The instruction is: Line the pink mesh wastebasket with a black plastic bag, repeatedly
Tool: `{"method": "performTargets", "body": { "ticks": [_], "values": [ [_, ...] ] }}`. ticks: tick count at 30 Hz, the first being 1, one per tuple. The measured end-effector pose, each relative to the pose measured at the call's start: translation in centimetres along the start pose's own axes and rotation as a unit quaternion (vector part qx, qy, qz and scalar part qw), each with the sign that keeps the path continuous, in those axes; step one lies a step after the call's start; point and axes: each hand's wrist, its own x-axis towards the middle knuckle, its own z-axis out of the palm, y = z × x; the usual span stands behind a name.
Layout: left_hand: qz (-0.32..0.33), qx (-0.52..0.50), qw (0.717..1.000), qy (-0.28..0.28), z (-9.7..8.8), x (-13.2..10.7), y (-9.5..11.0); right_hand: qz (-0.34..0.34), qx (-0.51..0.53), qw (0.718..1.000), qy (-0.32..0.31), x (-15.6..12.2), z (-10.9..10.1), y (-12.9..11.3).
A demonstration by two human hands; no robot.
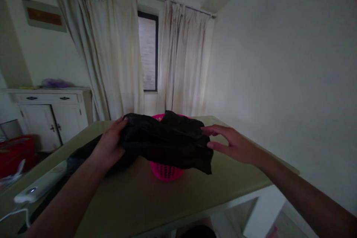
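A crumpled black plastic bag (pixel 173 137) is spread sideways between my hands, above the table. My left hand (pixel 110 143) is closed on its left end, thumb and fingers gripping the plastic. At the right end, the fingertips of my right hand (pixel 227 141) touch the edge of the bag, with thumb and forefinger apart. Behind and beneath the bag stands a pink basket (pixel 167 172) with holes in its wall; the bag hides most of it. More black material (pixel 83 151) lies on the table beyond my left forearm.
The greenish tabletop (pixel 173 208) carries a white power bank-like device (pixel 41 184) with a cable at the left. A red container (pixel 18 154) stands beyond the left edge. A white cabinet (pixel 41 122) and curtains (pixel 119 55) are farther back; a wall (pixel 284 63) borders the right.
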Motion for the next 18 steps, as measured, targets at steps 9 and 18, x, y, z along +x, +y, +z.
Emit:
{"method": "performTargets", "body": {
  "ticks": [9,18],
  "values": [
    [-0.082,-0.103,0.989,-0.068,0.0,0.8,0.7,0.061,-0.227,0.966,0.109,1.8,6.3,-1.4],
    [0.001,0.047,0.999,-0.009,-0.6,6.5,-6.9,0.173,0.028,0.943,0.284,9.1,7.9,8.9]
  ]
}}
